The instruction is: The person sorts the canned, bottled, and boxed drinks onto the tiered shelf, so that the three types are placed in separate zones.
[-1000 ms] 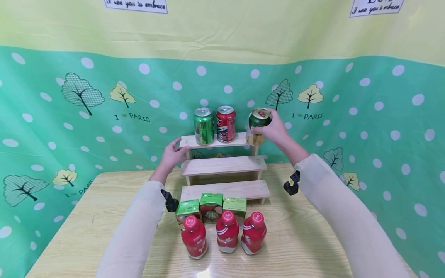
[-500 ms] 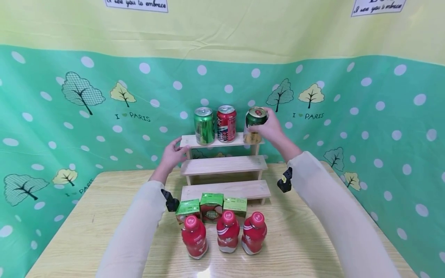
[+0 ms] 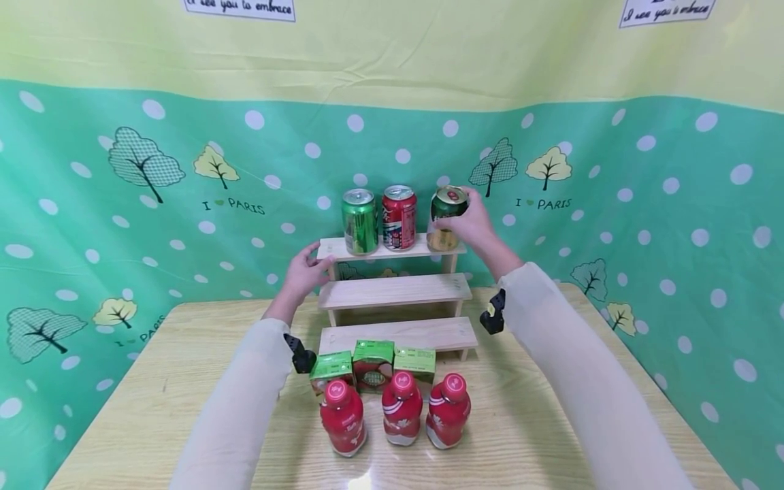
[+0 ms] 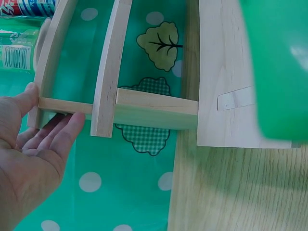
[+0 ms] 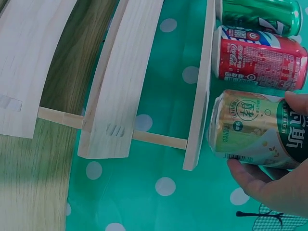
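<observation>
At the right end of a three-step wooden display rack [image 3: 395, 291], my right hand [image 3: 476, 223] grips a green and gold drink can [image 3: 442, 239], thumb in front and fingers round the far side. The right wrist view shows that can [image 5: 248, 126] with its base right at the top board. Left of it on the same board stand a red cola can [image 3: 399, 219] and a shiny green can [image 3: 360, 223], both upright. My left hand [image 3: 300, 278] holds the rack's top left end, thumb at the board [image 4: 50, 62] and fingers beneath.
In front of the rack's lowest step stand three green drink cartons [image 3: 373, 367]. Nearer to me are three red bottles [image 3: 401, 410] in a row on the wooden table [image 3: 202, 381]. A green patterned cloth [image 3: 245, 231] hangs behind the rack.
My right hand has moved the green and gold can a little left over the top board, closer to the red cola can. The left hand keeps its place.
</observation>
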`<action>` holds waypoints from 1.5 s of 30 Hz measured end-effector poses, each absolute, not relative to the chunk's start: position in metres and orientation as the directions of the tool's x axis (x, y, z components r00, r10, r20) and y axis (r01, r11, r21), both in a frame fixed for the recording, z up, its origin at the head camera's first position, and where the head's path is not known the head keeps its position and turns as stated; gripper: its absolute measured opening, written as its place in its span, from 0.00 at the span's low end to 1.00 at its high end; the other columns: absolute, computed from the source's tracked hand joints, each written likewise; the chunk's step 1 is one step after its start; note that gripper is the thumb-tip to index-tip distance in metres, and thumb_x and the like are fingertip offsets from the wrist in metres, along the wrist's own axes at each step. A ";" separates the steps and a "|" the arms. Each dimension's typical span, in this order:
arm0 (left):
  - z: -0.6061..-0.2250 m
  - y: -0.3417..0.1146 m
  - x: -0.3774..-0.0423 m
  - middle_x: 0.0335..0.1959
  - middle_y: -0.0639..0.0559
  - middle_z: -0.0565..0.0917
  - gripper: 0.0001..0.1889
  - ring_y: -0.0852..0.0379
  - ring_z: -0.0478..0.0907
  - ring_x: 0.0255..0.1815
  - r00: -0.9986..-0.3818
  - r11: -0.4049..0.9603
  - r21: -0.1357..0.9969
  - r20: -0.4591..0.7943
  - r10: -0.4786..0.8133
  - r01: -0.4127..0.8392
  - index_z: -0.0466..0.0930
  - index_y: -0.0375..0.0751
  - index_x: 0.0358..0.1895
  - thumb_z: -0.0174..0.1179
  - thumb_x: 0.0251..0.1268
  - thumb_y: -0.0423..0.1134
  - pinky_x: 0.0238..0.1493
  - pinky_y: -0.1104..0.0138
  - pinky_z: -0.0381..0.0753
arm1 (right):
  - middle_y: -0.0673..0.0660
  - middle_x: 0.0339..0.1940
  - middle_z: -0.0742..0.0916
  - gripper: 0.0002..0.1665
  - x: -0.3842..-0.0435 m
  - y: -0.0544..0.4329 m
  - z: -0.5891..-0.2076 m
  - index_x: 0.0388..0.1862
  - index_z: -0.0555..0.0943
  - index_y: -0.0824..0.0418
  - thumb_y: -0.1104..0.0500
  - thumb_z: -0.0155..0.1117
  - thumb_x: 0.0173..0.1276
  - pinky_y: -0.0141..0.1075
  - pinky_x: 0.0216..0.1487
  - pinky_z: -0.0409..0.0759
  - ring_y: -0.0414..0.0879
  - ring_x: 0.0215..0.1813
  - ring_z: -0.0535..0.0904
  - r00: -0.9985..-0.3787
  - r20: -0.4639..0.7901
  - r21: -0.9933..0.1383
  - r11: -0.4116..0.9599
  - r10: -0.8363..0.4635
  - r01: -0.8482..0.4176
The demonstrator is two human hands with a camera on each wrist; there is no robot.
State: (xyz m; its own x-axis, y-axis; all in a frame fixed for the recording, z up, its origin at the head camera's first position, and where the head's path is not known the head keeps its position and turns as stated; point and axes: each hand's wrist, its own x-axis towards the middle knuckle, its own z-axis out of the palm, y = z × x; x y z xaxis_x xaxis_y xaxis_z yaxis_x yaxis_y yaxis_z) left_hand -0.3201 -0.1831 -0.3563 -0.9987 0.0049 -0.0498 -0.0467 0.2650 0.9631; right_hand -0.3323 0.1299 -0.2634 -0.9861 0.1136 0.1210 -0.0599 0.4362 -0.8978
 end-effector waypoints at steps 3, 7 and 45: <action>-0.356 -0.182 -0.319 0.70 0.34 0.61 0.37 0.40 0.66 0.66 -0.999 0.267 0.963 -0.052 0.003 -0.049 0.43 0.47 0.75 0.53 0.70 0.44 0.61 0.54 0.76 | 0.58 0.68 0.69 0.53 -0.334 0.130 -0.265 0.72 0.53 0.53 0.61 0.74 0.52 0.49 0.71 0.65 0.54 0.69 0.64 -0.986 0.122 -0.896 0.441 0.117 -0.058; -0.356 -0.182 -0.319 0.70 0.34 0.61 0.37 0.40 0.66 0.66 -0.998 0.271 0.961 -0.056 0.001 -0.054 0.43 0.47 0.75 0.52 0.70 0.45 0.61 0.54 0.76 | 0.59 0.68 0.68 0.54 -0.335 0.130 -0.268 0.73 0.52 0.53 0.60 0.74 0.52 0.50 0.71 0.64 0.54 0.69 0.63 -0.986 0.112 -0.895 0.444 0.122 -0.047; -0.355 -0.183 -0.321 0.71 0.33 0.58 0.37 0.40 0.64 0.68 -0.998 0.258 0.964 -0.064 0.002 -0.061 0.42 0.47 0.75 0.52 0.70 0.44 0.64 0.53 0.73 | 0.58 0.72 0.63 0.54 -0.348 0.121 -0.289 0.75 0.45 0.48 0.52 0.69 0.59 0.51 0.72 0.62 0.56 0.72 0.60 -0.984 0.144 -0.926 0.364 0.104 -0.097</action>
State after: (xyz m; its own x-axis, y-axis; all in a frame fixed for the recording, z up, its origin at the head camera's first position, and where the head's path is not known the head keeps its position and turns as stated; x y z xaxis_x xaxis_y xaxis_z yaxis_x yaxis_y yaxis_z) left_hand -0.3207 -0.1828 -0.3552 -0.9980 0.0022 -0.0637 -0.0610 0.2581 0.9642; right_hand -0.3476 0.1215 -0.2886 -0.9841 0.1044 0.1437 -0.0967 0.3641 -0.9263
